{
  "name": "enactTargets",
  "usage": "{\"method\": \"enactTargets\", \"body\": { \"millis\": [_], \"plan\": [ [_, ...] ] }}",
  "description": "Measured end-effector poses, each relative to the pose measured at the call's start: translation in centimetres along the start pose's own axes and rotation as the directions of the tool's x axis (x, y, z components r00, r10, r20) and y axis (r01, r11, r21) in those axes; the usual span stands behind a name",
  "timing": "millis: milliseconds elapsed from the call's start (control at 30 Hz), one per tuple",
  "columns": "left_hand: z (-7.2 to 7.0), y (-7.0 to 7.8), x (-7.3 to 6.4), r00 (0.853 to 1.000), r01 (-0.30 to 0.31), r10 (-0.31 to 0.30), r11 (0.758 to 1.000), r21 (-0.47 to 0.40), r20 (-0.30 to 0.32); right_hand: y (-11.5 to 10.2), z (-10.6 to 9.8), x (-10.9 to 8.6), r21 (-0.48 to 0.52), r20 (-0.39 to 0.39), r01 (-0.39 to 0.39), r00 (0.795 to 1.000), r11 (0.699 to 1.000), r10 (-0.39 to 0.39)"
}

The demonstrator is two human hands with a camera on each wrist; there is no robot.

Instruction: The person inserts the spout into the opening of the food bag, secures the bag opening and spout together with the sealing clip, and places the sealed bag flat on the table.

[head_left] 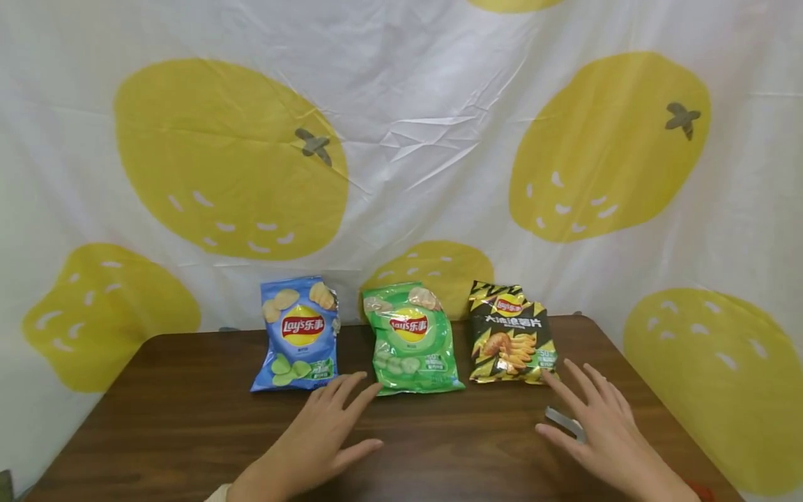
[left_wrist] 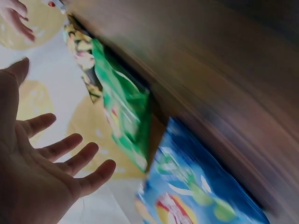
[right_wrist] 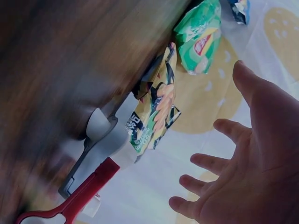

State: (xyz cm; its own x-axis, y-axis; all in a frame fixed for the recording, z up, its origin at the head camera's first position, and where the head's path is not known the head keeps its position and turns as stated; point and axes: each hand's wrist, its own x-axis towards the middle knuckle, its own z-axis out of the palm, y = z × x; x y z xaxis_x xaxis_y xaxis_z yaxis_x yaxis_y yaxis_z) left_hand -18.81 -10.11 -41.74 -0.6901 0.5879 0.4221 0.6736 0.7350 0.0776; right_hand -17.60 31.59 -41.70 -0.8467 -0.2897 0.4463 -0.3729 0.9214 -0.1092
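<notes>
Three Lay's chip bags stand in a row at the back of the table: a blue bag [head_left: 300,335], a green bag [head_left: 415,345] and a black-and-yellow bag [head_left: 511,338]. My left hand [head_left: 316,436], fingers spread and holding nothing, is in front of the blue and green bags. The right hand [head_left: 605,429] is likewise spread and unoccupied, in front of the black-and-yellow bag. Partly hidden behind it is a grey angled object [head_left: 564,423]. The right wrist view shows this grey piece beside a red-handled object [right_wrist: 96,184] with white inside its handle; their exact kinds are unclear.
The dark brown wooden table [head_left: 188,411] has rounded back corners. Behind it hangs a white cloth [head_left: 426,139] printed with large yellow fruit, close to the backs of the bags.
</notes>
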Motion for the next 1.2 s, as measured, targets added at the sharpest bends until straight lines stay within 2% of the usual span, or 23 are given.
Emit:
{"method": "enactTargets", "body": {
  "millis": [167, 267, 367, 467, 633, 833, 1033, 1200],
  "plan": [
    [1.4, 1.3, 2.7, 0.995, -0.089, 0.086, 0.995, -0.048, -0.046, 0.7, 0.3, 0.9, 0.028, 0.026, -0.030, 0.999, 0.999, 0.029],
    [2.2, 1.9, 4.4, 0.992, -0.118, 0.114, 0.990, -0.081, -0.063, 1.0, 0.4, 1.7, 0.045, 0.058, -0.055, 0.997, 0.997, 0.053],
    [3.0, 2.3, 6.0, 0.990, -0.132, 0.124, 0.979, -0.152, -0.063, 1.3, 0.5, 2.5, 0.049, 0.094, -0.076, 0.993, 0.996, 0.072],
    [3.9, 2.9, 7.6, 0.993, -0.115, 0.110, 0.958, -0.264, -0.035, 1.5, 0.6, 3.3, 0.052, 0.122, -0.095, 0.989, 0.994, 0.088],
    [5.1, 3.8, 10.0, 0.998, -0.028, 0.051, 0.906, -0.422, 0.042, 1.7, 0.8, 4.5, 0.060, 0.181, -0.143, 0.975, 0.988, 0.131],
    [6.5, 4.7, 12.3, 0.995, 0.051, -0.002, 0.875, -0.482, 0.102, 1.8, 1.4, 5.7, 0.108, 0.206, -0.168, 0.968, 0.980, 0.143],
    [7.5, 5.4, 14.1, 0.994, 0.067, -0.015, 0.856, -0.512, 0.105, 2.1, 2.0, 6.4, 0.145, 0.223, -0.197, 0.961, 0.970, 0.162],
    [8.5, 6.1, 15.6, 0.995, 0.081, -0.031, 0.828, -0.554, 0.099, 2.6, 2.6, 6.9, 0.145, 0.256, -0.256, 0.943, 0.956, 0.214]
  ]
}}
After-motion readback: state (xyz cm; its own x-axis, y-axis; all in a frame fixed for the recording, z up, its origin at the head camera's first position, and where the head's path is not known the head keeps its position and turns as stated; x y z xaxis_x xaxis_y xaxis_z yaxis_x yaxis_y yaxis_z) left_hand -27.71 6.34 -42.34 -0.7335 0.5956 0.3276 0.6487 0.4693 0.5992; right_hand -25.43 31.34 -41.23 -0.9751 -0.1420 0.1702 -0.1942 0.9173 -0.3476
